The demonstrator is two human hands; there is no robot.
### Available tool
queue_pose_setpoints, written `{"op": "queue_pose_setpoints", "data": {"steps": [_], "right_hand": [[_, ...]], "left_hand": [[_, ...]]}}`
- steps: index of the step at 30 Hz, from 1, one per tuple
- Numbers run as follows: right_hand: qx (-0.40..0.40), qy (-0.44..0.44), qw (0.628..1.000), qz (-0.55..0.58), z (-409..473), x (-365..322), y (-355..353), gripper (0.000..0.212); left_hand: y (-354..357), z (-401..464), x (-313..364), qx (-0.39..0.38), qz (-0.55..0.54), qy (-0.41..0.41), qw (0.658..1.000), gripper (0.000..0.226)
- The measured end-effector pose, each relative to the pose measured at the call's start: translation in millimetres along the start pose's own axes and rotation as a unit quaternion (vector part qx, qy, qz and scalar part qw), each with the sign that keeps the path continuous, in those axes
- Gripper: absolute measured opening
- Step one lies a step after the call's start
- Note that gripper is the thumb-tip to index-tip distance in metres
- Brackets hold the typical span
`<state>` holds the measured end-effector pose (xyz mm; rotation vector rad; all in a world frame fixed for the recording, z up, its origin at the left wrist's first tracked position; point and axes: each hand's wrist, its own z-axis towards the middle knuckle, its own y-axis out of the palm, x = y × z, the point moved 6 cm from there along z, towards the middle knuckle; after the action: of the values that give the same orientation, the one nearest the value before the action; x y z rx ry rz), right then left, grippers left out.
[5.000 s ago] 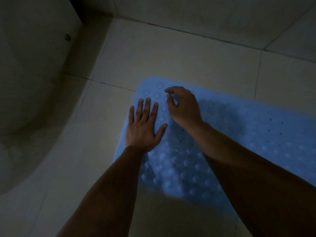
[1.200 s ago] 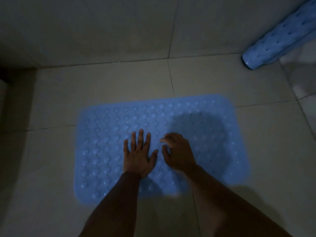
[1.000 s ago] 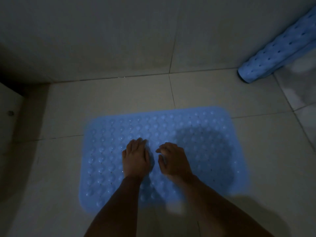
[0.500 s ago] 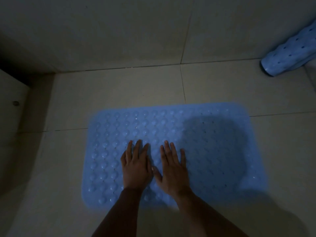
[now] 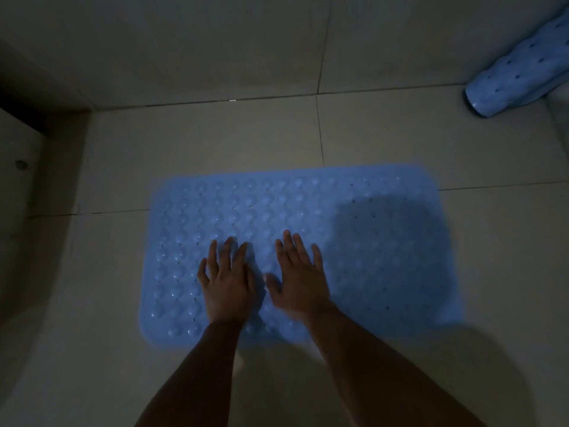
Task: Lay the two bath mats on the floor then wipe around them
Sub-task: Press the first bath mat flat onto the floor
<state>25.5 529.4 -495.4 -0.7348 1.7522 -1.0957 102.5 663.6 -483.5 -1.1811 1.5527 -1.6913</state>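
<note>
A light blue bath mat (image 5: 378,257) with rows of bumps and small holes lies flat on the tiled floor, its long side running left to right. My left hand (image 5: 226,282) presses flat on its near middle with straight fingers. Just to the right, my right hand (image 5: 300,278) also lies flat on the mat, fingers spread. A second blue mat (image 5: 520,72), rolled into a tube, lies on the floor at the far right by the wall.
The room is dim. A tiled wall (image 5: 215,41) runs along the far side. A pale fixture (image 5: 18,167) with a small round knob stands at the left edge. Bare tile floor (image 5: 215,137) surrounds the flat mat.
Over five seconds the view swung from the mat's left corner to its whole length. My right hand went from curled fingers to flat, and both hands have spread slightly apart on the mat.
</note>
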Motion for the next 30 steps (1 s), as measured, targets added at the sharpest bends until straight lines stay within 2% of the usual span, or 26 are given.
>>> {"op": "queue_pose_setpoints", "data": {"steps": [2, 4, 9, 13, 18, 30], "right_hand": [[0.046, 0.002, 0.995, 0.086, 13, 15, -29, 0.045], [0.047, 0.046, 0.983, 0.173, 33, 37, -60, 0.030], [0.146, 0.070, 0.974, 0.161, 41, 98, -113, 0.016], [0.174, 0.078, 0.976, 0.105, 25, 131, -111, 0.018], [0.200, 0.063, 0.975, 0.071, 10, 152, -100, 0.020], [0.147, 0.096, 0.984, 0.025, -9, 162, -105, 0.021]], "left_hand": [[1, -1, 6, 0.002, 0.002, 0.007, 1.000, 0.053], [5, 2, 23, 0.004, -0.005, 0.036, 0.999, 0.053], [29, 10, 113, -0.022, -0.040, 0.147, 0.988, 0.053], [70, -4, 162, -0.081, -0.001, 0.203, 0.976, 0.065], [85, -5, 168, -0.084, 0.046, 0.197, 0.976, 0.088], [89, -7, 168, -0.142, 0.046, 0.197, 0.969, 0.101]]}}
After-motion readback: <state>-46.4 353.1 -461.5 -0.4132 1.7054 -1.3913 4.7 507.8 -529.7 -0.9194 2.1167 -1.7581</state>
